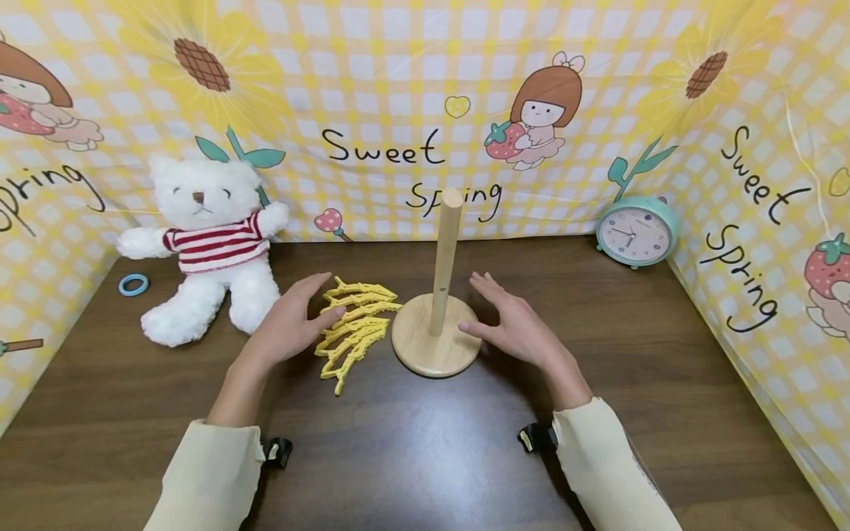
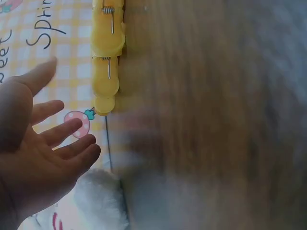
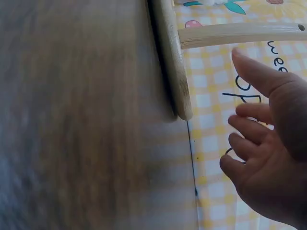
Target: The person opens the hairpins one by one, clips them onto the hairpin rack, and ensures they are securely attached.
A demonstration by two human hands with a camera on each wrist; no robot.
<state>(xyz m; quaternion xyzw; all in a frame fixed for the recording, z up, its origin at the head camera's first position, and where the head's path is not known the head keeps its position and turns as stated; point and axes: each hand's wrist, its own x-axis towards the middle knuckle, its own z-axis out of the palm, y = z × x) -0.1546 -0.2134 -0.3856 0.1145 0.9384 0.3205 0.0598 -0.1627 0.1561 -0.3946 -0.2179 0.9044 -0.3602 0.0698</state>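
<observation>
Plush bear, clock, perhaps plastic ring

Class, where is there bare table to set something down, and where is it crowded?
Bare table lies between the sleeves, in front of the wooden stand, and right of the right hand, in front of the clock. Crowded: left of the stand, where yellow clips, left hand and bear cluster.

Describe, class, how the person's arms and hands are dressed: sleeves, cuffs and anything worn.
The left sleeve and right sleeve are plain cream and long, with cuffs ending short of the wrists. A small black device shows at the left cuff's inner side, and a similar black one at the right. The left hand and right hand wear no gloves.
</observation>
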